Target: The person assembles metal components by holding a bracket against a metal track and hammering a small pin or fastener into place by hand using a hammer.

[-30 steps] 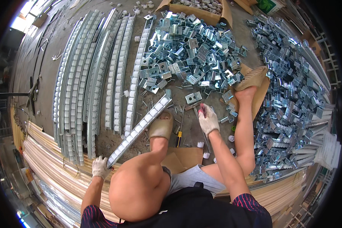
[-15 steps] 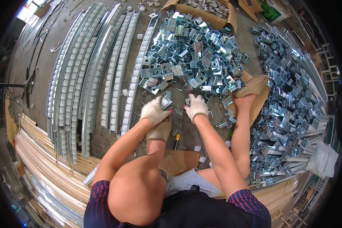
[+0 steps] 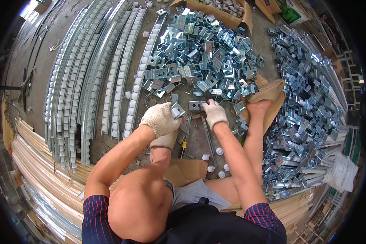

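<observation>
White-roller tracks [image 3: 75, 73] are lying filled, heaped brackets [image 3: 207, 57] unattached; left hand [image 3: 160, 119] is gripping a track end [image 3: 177, 110], right hand [image 3: 215, 113] pinching one bracket [image 3: 196, 105].

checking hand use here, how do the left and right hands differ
The left hand grips the end of a metal rail; the right hand touches a loose bracket. The left hand shows larger in view than the right hand. Both are gloved in off-white.

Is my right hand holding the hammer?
No, the hammer lies on the floor, while the right hand has its fingertips at a metal bracket.
</observation>
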Motion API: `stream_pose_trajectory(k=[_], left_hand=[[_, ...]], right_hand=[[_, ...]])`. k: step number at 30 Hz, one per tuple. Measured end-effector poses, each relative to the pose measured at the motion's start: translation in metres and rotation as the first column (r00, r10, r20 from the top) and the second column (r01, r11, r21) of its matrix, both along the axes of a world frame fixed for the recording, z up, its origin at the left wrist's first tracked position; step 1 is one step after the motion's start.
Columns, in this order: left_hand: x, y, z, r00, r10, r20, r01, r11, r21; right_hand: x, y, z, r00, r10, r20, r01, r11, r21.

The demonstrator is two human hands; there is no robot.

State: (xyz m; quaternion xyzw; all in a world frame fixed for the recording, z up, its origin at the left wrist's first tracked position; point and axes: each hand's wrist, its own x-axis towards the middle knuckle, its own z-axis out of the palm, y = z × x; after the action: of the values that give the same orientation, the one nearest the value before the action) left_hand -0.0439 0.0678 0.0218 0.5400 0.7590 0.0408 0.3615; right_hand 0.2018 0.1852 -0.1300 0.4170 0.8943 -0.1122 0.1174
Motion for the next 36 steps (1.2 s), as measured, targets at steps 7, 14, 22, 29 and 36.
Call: stream_pose_trajectory(k=[7,14,22,29,36], left_hand=[[0.008,-0.032,-0.031,1.000,0.012,-0.004,-0.012,0.997,-0.075],[0.017,-0.060,-0.056,0.994,-0.051,0.097,0.054,0.998,-0.025],[0.019,-0.058,-0.066,0.985,-0.076,0.153,0.093,0.990,-0.109],[0.017,-0.059,-0.067,0.972,-0.038,0.234,0.057,0.996,-0.074],[0.020,-0.053,-0.069,0.958,-0.011,0.286,0.046,0.992,-0.118]], right_hand=[[0.024,-0.021,0.058,0.850,0.097,-0.517,-0.083,0.995,0.050],[0.025,-0.072,0.112,0.807,-0.028,-0.589,-0.102,0.977,-0.187],[0.047,-0.117,0.032,0.148,-0.970,-0.193,0.004,0.196,-0.981],[0.004,-0.094,0.062,0.073,-0.995,-0.065,0.150,0.076,-0.986],[-0.029,-0.069,0.038,0.112,-0.951,-0.289,0.055,0.296,-0.954]])
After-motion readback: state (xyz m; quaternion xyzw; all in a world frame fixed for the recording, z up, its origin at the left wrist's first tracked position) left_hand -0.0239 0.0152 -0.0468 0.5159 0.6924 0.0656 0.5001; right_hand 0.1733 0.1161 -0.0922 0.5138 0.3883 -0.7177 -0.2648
